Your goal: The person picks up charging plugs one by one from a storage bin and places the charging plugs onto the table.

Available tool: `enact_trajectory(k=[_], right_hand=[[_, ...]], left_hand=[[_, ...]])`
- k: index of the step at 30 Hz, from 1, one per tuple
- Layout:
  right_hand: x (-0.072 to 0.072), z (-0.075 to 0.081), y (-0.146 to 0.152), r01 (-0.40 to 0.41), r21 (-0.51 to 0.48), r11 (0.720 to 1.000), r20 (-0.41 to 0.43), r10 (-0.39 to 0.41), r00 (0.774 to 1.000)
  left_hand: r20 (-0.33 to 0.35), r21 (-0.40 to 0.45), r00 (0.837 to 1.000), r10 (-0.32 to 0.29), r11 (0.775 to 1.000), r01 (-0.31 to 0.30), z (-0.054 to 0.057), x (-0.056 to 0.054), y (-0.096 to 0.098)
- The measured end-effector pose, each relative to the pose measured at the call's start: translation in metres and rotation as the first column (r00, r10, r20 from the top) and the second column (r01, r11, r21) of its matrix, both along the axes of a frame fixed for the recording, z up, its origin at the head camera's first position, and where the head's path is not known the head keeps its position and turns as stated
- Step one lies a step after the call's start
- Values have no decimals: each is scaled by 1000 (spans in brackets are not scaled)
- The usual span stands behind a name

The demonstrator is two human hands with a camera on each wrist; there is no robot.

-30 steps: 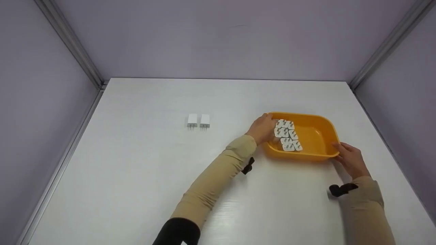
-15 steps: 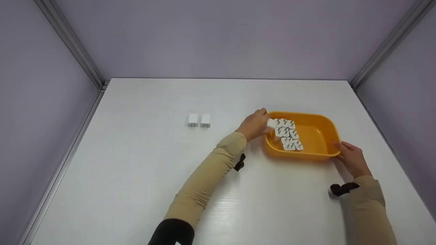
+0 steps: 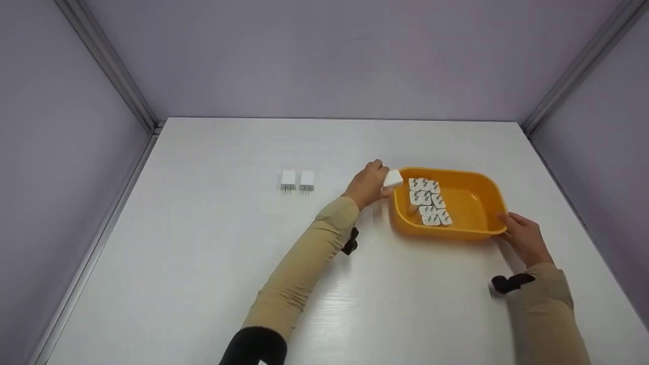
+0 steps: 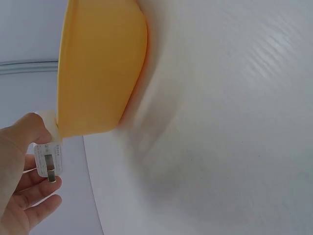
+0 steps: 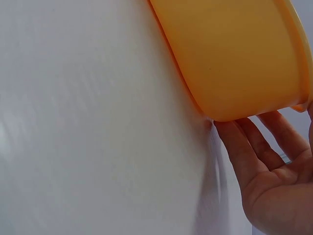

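My left hand (image 3: pixel 367 185) pinches a white plug adapter (image 3: pixel 393 179) just past the left rim of the yellow tub (image 3: pixel 469 203). In the left wrist view the held plug adapter (image 4: pixel 49 159) shows its label face and metal prongs, close to the tub's rim (image 4: pixel 61 73). Inside the tub, several white plug adapters (image 3: pixel 426 197) stand prongs up, bunched at the left end. My right hand (image 3: pixel 525 237) grips the tub's right front corner, thumb over the rim. From the right wrist, its fingers (image 5: pixel 239 152) lie against the tub's outer wall.
Two more white plug adapters (image 3: pixel 297 180) lie side by side on the white table (image 3: pixel 203 243), left of the tub, prongs toward the near edge. Pale walls (image 3: pixel 324 61) enclose the table at the back and sides.
My left hand has drawn back leftward from inside the tub's left end, bringing a plug adapter out over the rim. My right hand stays on the tub's corner, and the tub has hardly moved.
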State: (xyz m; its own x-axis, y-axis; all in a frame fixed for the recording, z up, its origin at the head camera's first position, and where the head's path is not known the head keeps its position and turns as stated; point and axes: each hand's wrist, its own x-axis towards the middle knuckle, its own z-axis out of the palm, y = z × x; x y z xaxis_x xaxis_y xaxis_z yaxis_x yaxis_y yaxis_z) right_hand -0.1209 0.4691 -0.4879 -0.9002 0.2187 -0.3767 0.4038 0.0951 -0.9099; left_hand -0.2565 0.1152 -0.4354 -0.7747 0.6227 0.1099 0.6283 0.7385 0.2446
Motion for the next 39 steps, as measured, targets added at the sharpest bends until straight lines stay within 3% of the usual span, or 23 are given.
enact_trajectory(k=[9,12,15,19,28,30,36,37,39], right_hand=[[-1,-1,0,-3,33,999,21,2,1000],[-1,-2,0,9,11,1000,29,-9,1000],[-1,-2,-1,25,-14,1000,32,-24,999],[0,-2,-1,38,-25,999,36,-37,999],[2,1,-2,31,-2,1000,50,-31,998],[2,1,-2,30,7,1000,54,-31,998],[1,-1,-1,17,9,1000,41,-17,999],[2,-1,0,12,11,1000,39,-12,999],[2,-2,0,4,21,1000,39,-5,999]], left_hand=[[17,-2,994,109,994,-109,-10,-5,-12],[-16,-17,986,166,986,-166,-18,-7,-16],[-82,-42,967,239,969,-243,-27,-7,-20],[-162,-73,928,335,934,-349,-36,-6,-26],[-135,-132,854,502,846,-517,-38,-7,-33],[-149,-136,825,545,815,-563,-38,-7,-32],[-237,-125,704,670,697,-706,-42,-7,-29],[-251,-119,689,680,685,-719,-42,-6,-29],[-259,-127,685,681,679,-723,-43,-6,-30]])
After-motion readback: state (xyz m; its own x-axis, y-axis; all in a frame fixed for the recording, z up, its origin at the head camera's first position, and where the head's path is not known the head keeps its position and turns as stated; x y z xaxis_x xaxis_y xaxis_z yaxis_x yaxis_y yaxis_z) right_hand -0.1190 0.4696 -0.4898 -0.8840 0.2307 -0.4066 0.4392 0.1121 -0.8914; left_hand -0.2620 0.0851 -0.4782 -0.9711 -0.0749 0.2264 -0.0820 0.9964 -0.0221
